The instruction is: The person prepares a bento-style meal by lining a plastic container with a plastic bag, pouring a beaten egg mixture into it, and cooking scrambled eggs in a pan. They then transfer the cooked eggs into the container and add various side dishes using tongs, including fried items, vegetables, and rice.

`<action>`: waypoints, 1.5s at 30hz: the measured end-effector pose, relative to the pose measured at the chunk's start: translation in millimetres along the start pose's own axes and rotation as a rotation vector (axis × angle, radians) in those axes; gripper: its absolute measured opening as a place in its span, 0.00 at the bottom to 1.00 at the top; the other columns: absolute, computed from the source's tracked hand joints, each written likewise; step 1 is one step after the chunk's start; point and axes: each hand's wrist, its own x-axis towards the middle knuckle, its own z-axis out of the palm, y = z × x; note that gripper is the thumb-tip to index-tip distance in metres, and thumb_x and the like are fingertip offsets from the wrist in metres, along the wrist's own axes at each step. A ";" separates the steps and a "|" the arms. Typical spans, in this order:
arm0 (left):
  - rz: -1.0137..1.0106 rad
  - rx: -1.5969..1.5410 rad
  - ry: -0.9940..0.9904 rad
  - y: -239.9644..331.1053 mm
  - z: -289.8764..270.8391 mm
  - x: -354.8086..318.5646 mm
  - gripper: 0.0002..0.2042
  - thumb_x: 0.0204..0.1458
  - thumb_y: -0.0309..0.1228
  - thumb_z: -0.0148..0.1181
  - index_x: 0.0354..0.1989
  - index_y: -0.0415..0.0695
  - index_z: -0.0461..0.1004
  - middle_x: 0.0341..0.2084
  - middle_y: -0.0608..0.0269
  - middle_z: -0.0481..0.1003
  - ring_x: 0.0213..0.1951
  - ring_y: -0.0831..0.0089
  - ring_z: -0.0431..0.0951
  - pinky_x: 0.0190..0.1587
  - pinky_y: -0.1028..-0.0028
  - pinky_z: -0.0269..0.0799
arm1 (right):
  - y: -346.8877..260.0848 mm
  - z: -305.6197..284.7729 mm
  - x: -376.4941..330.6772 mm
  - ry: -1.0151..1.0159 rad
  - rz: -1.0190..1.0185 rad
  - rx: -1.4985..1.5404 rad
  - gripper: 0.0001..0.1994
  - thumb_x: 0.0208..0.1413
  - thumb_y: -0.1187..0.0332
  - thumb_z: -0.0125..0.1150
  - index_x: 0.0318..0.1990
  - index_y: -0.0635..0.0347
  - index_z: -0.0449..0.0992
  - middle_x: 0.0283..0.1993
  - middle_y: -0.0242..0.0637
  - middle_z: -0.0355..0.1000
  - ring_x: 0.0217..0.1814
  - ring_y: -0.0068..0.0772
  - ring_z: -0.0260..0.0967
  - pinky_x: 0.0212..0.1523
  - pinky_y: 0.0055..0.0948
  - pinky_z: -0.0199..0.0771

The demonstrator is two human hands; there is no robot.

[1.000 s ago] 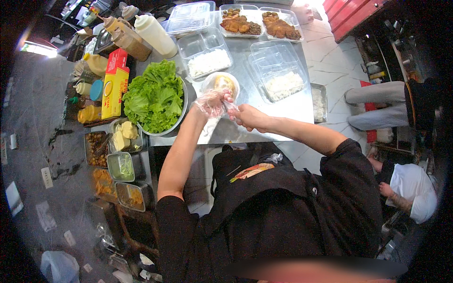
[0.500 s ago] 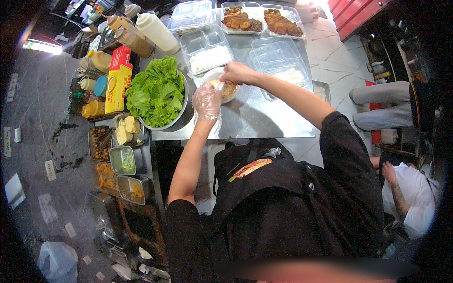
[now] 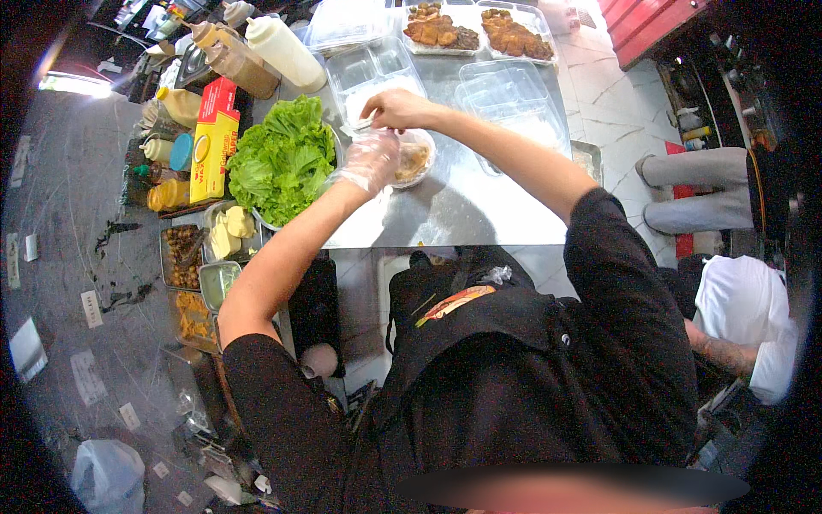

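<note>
Small round pale bowl (image 3: 431, 154): on the shiny grey metal table (image 3: 488, 206), partly covered along its left side by the gloved hand; soft-looking tan-brown food (image 3: 414, 161) inside.
Clear-plastic-gloved left hand (image 3: 372, 161): over the bowl's left side, fingers forward; cannot tell if spread, pressed together or pinching, for the crinkled film and overlap.
Bare right hand (image 3: 397, 110): just beyond the gloved fingertips, palm down, fingers bent; cannot tell if pinching anything.
Bowl weight: probably light, easily nudged along smooth metal.
Bowl wall: likely thin and a little flexible, prone to buckling under a hard squeeze.
Bowl hold: best by opposite sides just below the rim, or with support beneath; kept level against spilling.
Glove film: likely slippery and loose, so less sure than bare skin.
Close by: ruffled green lettuce (image 3: 282, 158) to the left, clear compartmented plastic tray (image 3: 370, 67) beyond the hands, another clear compartmented tray (image 3: 505, 86) to the right.
</note>
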 end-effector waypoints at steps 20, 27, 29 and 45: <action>-0.762 -2.010 -0.508 -19.0 36.1 8.7 0.12 0.60 0.24 0.49 0.50 0.33 0.66 0.35 0.52 0.77 0.32 0.66 0.81 0.28 0.76 0.82 | 3.7 13.3 -68.5 0.122 0.223 -0.324 0.10 0.48 0.65 0.63 0.33 0.63 0.81 0.28 0.48 0.77 0.31 0.43 0.76 0.34 0.37 0.75; -0.769 -1.845 -0.478 -37.5 78.9 17.2 0.13 0.55 0.18 0.50 0.49 0.34 0.68 0.33 0.53 0.77 0.35 0.66 0.81 0.34 0.74 0.83 | -9.8 9.0 -66.4 0.166 -0.247 -0.719 0.11 0.48 0.67 0.59 0.37 0.65 0.73 0.32 0.50 0.76 0.41 0.48 0.77 0.38 0.44 0.76; -0.764 -1.872 -0.481 -13.1 49.5 24.0 0.12 0.55 0.18 0.50 0.48 0.34 0.69 0.34 0.52 0.78 0.34 0.67 0.81 0.33 0.77 0.82 | 1.8 4.6 -75.1 0.175 -0.318 -0.875 0.11 0.48 0.67 0.60 0.37 0.64 0.73 0.31 0.49 0.76 0.40 0.48 0.77 0.37 0.42 0.76; -0.645 -2.131 -0.515 -33.6 65.0 20.4 0.09 0.58 0.21 0.53 0.46 0.33 0.71 0.30 0.57 0.79 0.27 0.78 0.80 0.26 0.86 0.79 | -23.7 38.3 -128.4 0.485 -0.104 -0.628 0.20 0.54 0.63 0.58 0.51 0.64 0.67 0.44 0.47 0.69 0.41 0.46 0.71 0.40 0.42 0.73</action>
